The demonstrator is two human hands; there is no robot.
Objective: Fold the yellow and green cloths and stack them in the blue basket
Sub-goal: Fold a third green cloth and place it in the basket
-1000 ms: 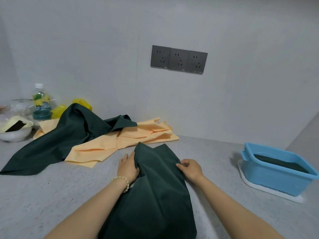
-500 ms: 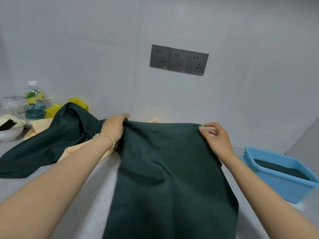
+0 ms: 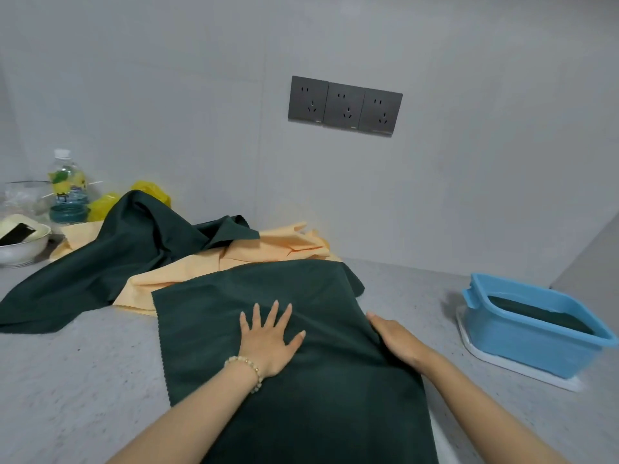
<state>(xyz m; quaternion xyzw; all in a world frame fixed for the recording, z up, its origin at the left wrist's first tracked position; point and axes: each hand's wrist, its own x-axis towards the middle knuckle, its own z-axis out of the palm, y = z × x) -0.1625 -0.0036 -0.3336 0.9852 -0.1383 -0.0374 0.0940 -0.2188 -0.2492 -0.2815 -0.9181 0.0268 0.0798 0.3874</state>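
Observation:
A dark green cloth (image 3: pixel 234 296) lies spread flat on the grey counter in front of me, reaching down past the near edge. My left hand (image 3: pixel 268 336) presses on its middle with fingers straight and spread. My right hand (image 3: pixel 395 336) rests flat along the cloth's right edge. Behind it sits a heap of yellow cloths (image 3: pixel 278 246) with another green cloth (image 3: pixel 110 259) draped over them. The blue basket (image 3: pixel 522 343) stands at the right with a folded green cloth (image 3: pixel 539 314) inside.
A white bowl (image 3: pixel 20 246) holding a dark phone, a drink bottle (image 3: pixel 67 189) and a yellow bag (image 3: pixel 150 192) crowd the back left corner. Grey wall sockets (image 3: pixel 345 105) are above. The basket sits on a white tray (image 3: pixel 512 366).
The green cloth was bunched, then lifted and stretched by its top corners, and now lies flat on the counter. Both hands let go of the corners and came down onto it.

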